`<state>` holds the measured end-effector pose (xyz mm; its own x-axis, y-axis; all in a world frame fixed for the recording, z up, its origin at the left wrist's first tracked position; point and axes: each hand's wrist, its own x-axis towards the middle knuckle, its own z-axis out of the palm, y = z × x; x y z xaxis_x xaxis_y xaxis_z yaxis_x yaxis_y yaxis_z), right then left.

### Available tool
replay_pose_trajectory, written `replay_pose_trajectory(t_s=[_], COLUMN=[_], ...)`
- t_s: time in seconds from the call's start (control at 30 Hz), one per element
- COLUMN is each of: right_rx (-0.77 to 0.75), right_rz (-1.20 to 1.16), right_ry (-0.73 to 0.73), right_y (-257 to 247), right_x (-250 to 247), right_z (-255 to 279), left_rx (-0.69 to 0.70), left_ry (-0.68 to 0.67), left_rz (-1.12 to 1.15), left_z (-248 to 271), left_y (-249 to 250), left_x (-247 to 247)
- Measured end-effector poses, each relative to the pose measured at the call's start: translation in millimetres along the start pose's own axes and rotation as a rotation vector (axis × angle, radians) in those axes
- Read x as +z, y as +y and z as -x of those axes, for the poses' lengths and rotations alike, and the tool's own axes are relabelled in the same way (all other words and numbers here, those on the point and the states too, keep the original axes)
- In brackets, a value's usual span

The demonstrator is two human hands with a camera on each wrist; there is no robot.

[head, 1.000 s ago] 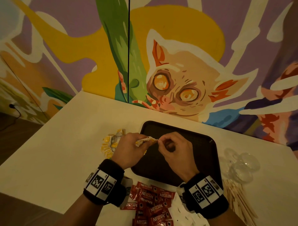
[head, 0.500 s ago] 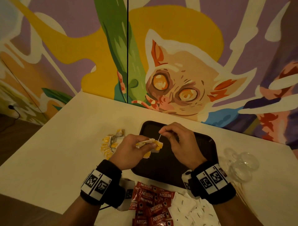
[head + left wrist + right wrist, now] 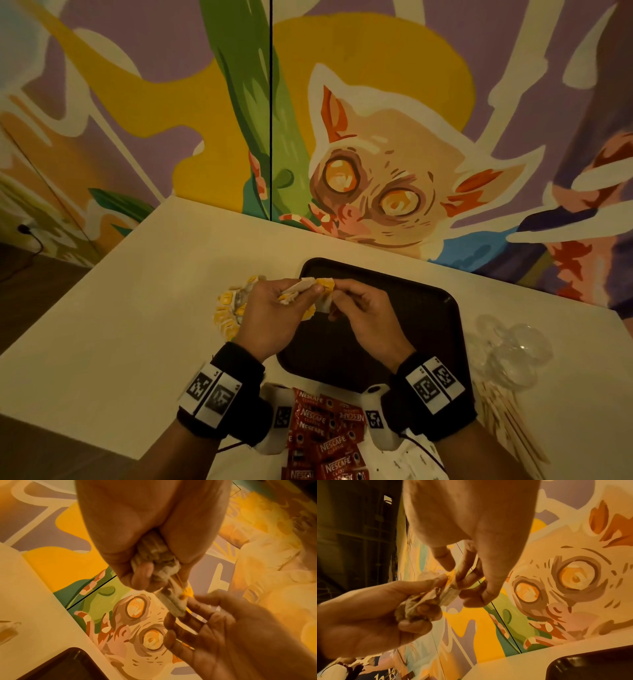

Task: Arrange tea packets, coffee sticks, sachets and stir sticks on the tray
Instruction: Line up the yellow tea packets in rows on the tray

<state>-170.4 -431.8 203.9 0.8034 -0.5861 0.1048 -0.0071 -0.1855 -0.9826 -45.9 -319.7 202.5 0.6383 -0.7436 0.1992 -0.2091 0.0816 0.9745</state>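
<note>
Head view: the left hand (image 3: 270,315) grips a crumpled bunch of tea packets (image 3: 301,289), fingers curled round it, raised above the near-left part of the dark tray (image 3: 428,308). The right hand (image 3: 363,315) meets it from the right, its fingertips pinching the yellow tag end of one packet. The tray surface seen around the hands carries nothing. The loose tea packet pile (image 3: 227,308) lies on the counter (image 3: 137,325) just left of the tray. Red coffee sticks (image 3: 325,431) and white sachets (image 3: 414,459) lie near the wrists, stir sticks (image 3: 507,421) to the right, beside clear glass cups (image 3: 513,349).

Left wrist view: the bunch (image 3: 156,555) sits clenched between palm and fingers; one packet (image 3: 171,604) hangs out of it towards the right hand (image 3: 214,628), long axis running from one hand to the other. Thin strings show beside it. Motion blur softens the right hand's fingers.

Right wrist view: the thumb and fingers (image 3: 465,566) of the right hand pinch the packet's end (image 3: 448,596), touching the left hand (image 3: 368,615).

Judgement: the packet being separated lies nearer the right hand, which would carry it down to the tray directly beneath. The count of packets in the bunch is hidden by the fist, and whether the strings are tangled cannot be told.
</note>
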Motion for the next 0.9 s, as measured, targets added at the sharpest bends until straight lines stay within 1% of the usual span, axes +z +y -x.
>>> replay_pose_trajectory(t_s=[0.1, 0.23, 0.33, 0.43, 0.57, 0.7, 0.8, 0.9], right_rx=[-0.019, -0.005, 0.021, 0.059, 0.162, 0.278, 0.343, 0.419], right_rz=[0.005, -0.022, -0.011, 0.003, 0.009, 0.064, 0.139, 0.184], right_ry=[0.026, 0.09, 0.075, 0.032, 0.062, 0.167, 0.268, 0.335], right_y=[2.5, 12.7, 21.1, 29.2, 45.3, 77.5, 117.1, 156.6], right_x=[6.4, 10.3, 9.1, 10.5, 9.4, 3.1, -1.3, -2.7], right_z=[-0.2, -5.7, -11.1, -19.9, -46.3, -89.5, -125.3, -155.5], left_rx=[-0.007, -0.059, -0.094, -0.142, -0.268, -0.444, -0.482, -0.501], left_ry=[0.041, 0.075, 0.107, 0.113, 0.216, 0.283, 0.268, 0.25], left_rz=[-0.024, -0.016, -0.013, -0.003, 0.032, 0.161, 0.2, 0.187], left_z=[-0.6, -0.7, -1.4, -4.3, -9.4, -14.2, -17.0, -20.4], left_y=[-4.0, -10.2, -15.0, -20.4, -32.3, -46.8, -57.0, -69.0], left_x=[0.4, -0.1, -2.9, -5.9, -9.6, -17.5, -24.7, -29.6])
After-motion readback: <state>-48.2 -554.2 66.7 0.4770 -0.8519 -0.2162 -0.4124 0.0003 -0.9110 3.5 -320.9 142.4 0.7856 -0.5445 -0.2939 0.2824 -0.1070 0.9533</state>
